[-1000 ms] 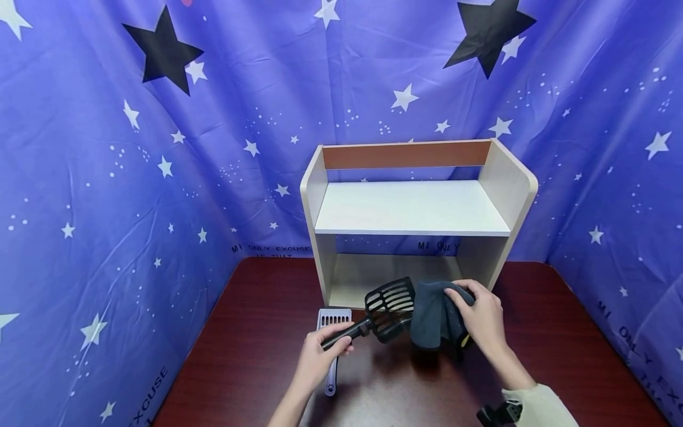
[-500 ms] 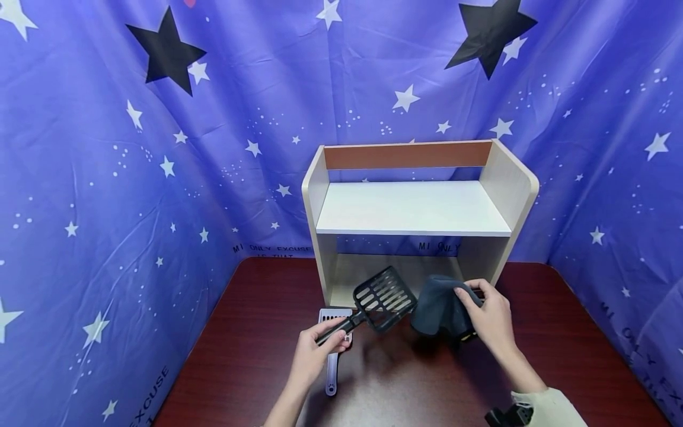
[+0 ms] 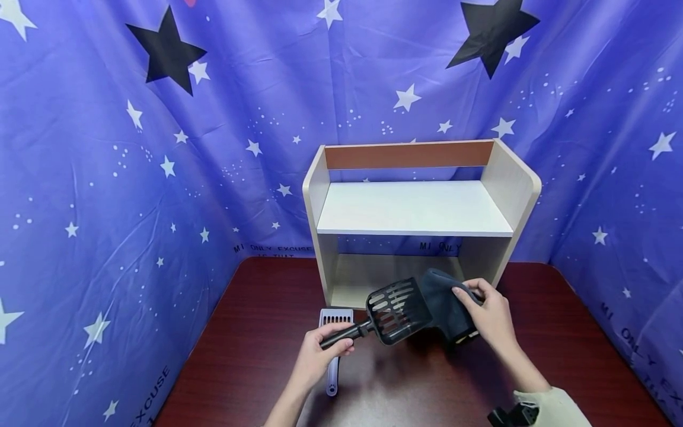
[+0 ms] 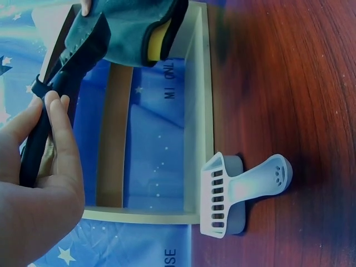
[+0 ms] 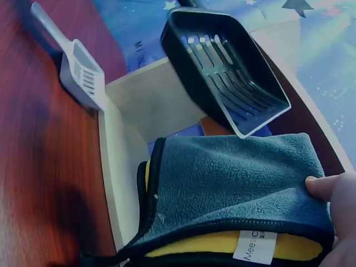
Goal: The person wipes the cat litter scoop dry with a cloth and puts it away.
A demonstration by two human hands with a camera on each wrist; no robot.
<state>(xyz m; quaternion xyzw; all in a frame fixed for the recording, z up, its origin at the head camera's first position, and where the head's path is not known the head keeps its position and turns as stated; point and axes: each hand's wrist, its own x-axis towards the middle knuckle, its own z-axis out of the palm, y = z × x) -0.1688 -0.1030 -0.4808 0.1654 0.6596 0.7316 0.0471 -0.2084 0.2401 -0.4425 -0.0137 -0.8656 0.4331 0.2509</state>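
My left hand (image 3: pixel 315 359) grips the handle of a black slotted litter scoop (image 3: pixel 397 314), raised above the table. In the right wrist view the scoop's open side and slots show. My right hand (image 3: pixel 488 311) holds a folded grey microfiber cloth (image 5: pixel 233 178) by its edge, thumb on the top face. Yellow lining and a white label show at the cloth's open fold. In the head view the scoop's front edge overlaps the cloth's left side; whether they touch I cannot tell. A pale litter scoop (image 4: pixel 250 183) lies on the table below my left hand.
A two-tier wooden shelf (image 3: pixel 416 207) stands at the back of the dark red table (image 3: pixel 240 350). Behind it and along both sides hangs a blue star-patterned curtain (image 3: pixel 256 89).
The black scoop has tilted and turned in my left hand, first drawing left, then shifting right toward the cloth. My right hand and the cloth have moved slightly right; the cloth's shape has changed.
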